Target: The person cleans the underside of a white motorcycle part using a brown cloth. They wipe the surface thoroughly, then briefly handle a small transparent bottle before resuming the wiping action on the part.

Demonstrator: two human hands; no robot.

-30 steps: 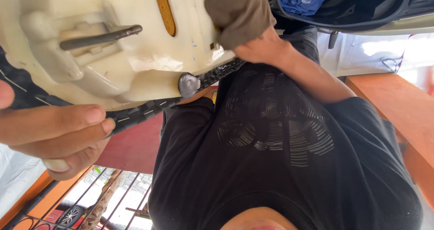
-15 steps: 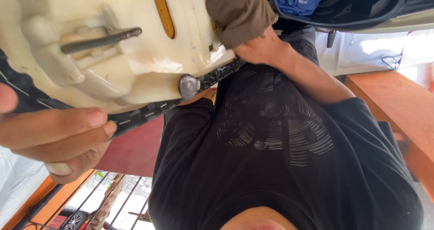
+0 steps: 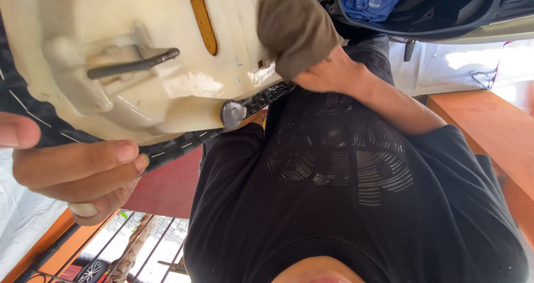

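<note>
Two hands [image 3: 78,171] (perhaps gripping) on panel [image 3: 139,94]

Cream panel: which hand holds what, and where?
Left hand grips the cream panel by its black ribbed edge; right hand holds a brown cloth by its lower end, against the panel.

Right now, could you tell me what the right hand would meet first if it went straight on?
Probably the cream panel: the right hand points up-left with a brown cloth already pressed against it.
</note>
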